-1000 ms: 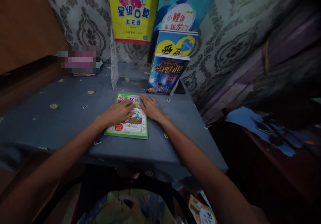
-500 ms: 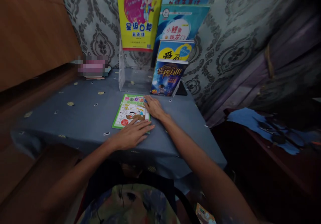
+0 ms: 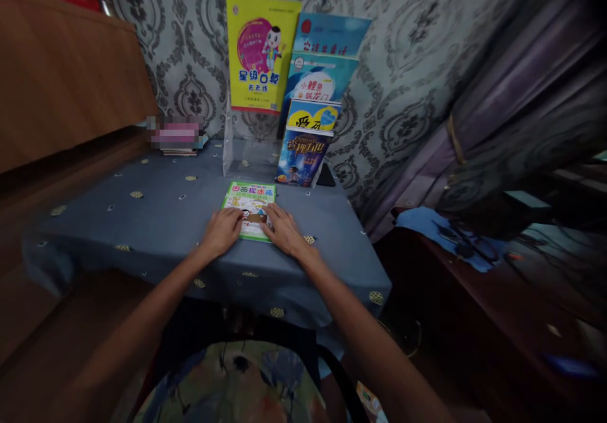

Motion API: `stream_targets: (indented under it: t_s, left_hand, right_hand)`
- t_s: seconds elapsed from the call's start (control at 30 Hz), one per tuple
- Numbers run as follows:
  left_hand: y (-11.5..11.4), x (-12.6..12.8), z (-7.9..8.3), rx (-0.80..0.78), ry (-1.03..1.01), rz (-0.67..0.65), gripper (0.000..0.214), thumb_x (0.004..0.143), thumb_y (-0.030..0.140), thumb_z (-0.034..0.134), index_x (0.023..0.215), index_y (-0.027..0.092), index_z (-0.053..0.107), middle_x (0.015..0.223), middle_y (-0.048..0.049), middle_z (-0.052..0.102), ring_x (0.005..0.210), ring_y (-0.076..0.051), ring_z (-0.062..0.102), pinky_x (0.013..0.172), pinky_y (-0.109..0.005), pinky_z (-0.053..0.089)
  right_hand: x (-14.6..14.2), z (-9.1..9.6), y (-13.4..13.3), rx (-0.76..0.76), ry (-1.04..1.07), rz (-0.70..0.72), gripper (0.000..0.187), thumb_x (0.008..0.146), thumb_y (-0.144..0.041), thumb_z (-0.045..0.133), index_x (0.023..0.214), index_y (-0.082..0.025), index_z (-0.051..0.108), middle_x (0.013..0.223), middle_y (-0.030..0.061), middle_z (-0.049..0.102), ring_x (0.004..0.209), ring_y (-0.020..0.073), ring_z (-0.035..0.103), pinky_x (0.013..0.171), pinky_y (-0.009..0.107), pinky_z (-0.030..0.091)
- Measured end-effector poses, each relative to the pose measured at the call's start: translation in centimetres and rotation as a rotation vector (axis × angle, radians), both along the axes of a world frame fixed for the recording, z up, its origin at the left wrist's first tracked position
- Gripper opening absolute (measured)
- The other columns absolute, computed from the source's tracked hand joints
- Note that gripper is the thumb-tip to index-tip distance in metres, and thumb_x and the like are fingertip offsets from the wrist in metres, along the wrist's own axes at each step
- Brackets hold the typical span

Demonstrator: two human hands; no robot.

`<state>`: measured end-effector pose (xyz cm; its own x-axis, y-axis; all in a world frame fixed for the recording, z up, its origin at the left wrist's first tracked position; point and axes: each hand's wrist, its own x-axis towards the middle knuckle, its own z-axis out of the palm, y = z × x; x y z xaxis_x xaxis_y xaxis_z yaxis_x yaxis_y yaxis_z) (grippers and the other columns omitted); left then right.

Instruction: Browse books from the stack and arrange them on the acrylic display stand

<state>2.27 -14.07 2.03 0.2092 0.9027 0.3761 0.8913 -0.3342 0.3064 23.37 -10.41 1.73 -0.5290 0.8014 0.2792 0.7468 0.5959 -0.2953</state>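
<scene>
A thin picture book [image 3: 256, 215] with a green border and a cartoon cover lies flat on the cloth-covered table [image 3: 165, 217], in front of a book stand. My left hand [image 3: 224, 228] is closed at its left edge, fingertips on the cover. At the right edge sits my right hand [image 3: 283, 228], its fingers and thumb bent onto the cover's side. Between the hands the cover's middle shows. How far the fingers reach under the book is hidden.
Behind the book, a clear stand [image 3: 241, 154] holds a yellow workbook [image 3: 260, 56]. Beside it several books stand in tiers, a dark blue book [image 3: 303, 157] in front. A small stack of books [image 3: 179, 137] lies at back left. A wooden cabinet [image 3: 76, 75] rises left.
My left hand has moved from across the book's lower cover to its left edge. My right hand has come down from the upper right corner to the right edge. The view has shifted.
</scene>
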Motion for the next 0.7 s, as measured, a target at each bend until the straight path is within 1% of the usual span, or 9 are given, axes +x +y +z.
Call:
stream_targets:
  t_s: [0.1,0.2,0.27,0.37,0.5,0.63,0.7]
  left_hand:
    - [-0.1,-1.9,0.0,-0.040,0.072,0.102,0.032,0.098,0.026,0.046,0.125,0.018,0.061,0.136,-0.0126,0.062,0.126,-0.028,0.056,0.106,-0.046,0.042]
    - [-0.3,-2.9,0.2,-0.064,0.090,0.143,0.035,0.099,0.026,0.044,0.128,0.018,0.059,0.137,-0.0131,0.061,0.125,-0.028,0.057,0.106,-0.044,0.043]
    - [-0.5,-2.8,0.3,-0.057,0.107,0.148,0.034,0.099,0.026,0.042,0.127,0.018,0.060,0.135,-0.0130,0.062,0.122,-0.028,0.058,0.105,-0.044,0.043]
    - [-0.7,-2.5,0.4,-0.048,0.140,0.154,0.034,0.100,0.025,0.040,0.124,0.017,0.061,0.134,-0.0143,0.063,0.120,-0.028,0.059,0.102,-0.044,0.044]
    - [-0.9,-2.4,0.3,-0.049,0.136,0.151,0.034,0.100,0.025,0.039,0.124,0.016,0.061,0.136,-0.0155,0.061,0.122,-0.028,0.058,0.103,-0.044,0.043]
    - [-1.0,-2.5,0.2,-0.033,0.109,0.148,0.033,0.100,0.024,0.040,0.124,0.017,0.061,0.137,-0.0156,0.061,0.125,-0.029,0.056,0.105,-0.046,0.042]
    - [-1.0,-2.4,0.2,-0.020,0.104,0.140,0.033,0.100,0.024,0.039,0.123,0.017,0.061,0.137,-0.0159,0.061,0.125,-0.030,0.057,0.105,-0.047,0.042]
  right_hand:
    - [1.1,0.1,-1.7,-0.023,-0.008,0.048,0.053,0.100,-0.040,0.048,0.148,-0.018,0.044,0.155,0.0163,0.045,0.147,0.0277,0.036,0.119,0.051,0.029]
    - [2.0,0.0,-2.5,-0.059,-0.002,0.069,0.059,0.097,-0.047,0.053,0.148,-0.020,0.044,0.156,0.0158,0.043,0.147,0.0285,0.036,0.120,0.054,0.028]
    - [2.2,-0.2,-2.7,-0.074,0.013,0.067,0.061,0.096,-0.051,0.055,0.148,-0.022,0.046,0.157,0.0151,0.042,0.146,0.0288,0.038,0.120,0.055,0.028]
    - [2.3,-0.5,-2.7,-0.078,0.035,0.055,0.057,0.096,-0.053,0.054,0.145,-0.023,0.050,0.156,0.0138,0.044,0.144,0.0286,0.041,0.119,0.056,0.029]
    - [2.3,-0.4,-2.7,-0.072,0.053,0.053,0.055,0.095,-0.052,0.055,0.142,-0.022,0.054,0.154,0.0146,0.046,0.143,0.0291,0.043,0.119,0.056,0.030]
    - [2.3,-0.3,-2.9,-0.059,0.059,0.055,0.054,0.095,-0.050,0.057,0.141,-0.024,0.054,0.153,0.0140,0.048,0.142,0.0287,0.044,0.118,0.057,0.032]
    - [2.2,-0.2,-2.9,-0.059,0.056,0.051,0.053,0.095,-0.048,0.058,0.141,-0.023,0.054,0.153,0.0142,0.048,0.142,0.0283,0.044,0.118,0.056,0.032]
